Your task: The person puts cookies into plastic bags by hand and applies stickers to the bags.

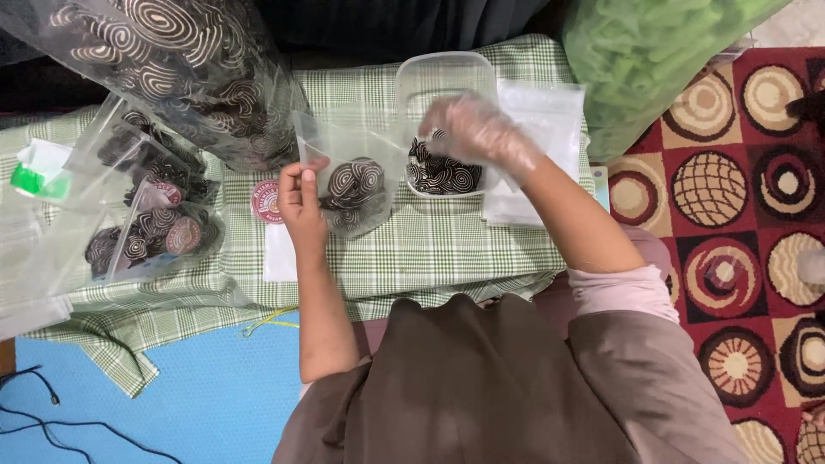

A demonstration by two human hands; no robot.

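My left hand (300, 199) pinches the edge of a small clear plastic bag (352, 167) that stands on the green checked cloth and holds a few dark spiral-patterned cookies (354, 185). My right hand (478, 129), in a thin clear plastic glove, hovers over a clear plastic container (443, 82) with more spiral cookies (443, 174) in its near end. The gloved fingers are blurred and I cannot tell whether they hold a cookie.
A large bag of spiral cookies (180, 69) lies at the back left. Filled small bags (150, 219) with round stickers sit at the left. Empty clear bags (546, 129) lie right of the container. A big bag of green snacks (653, 51) rests on the patterned carpet (739, 223).
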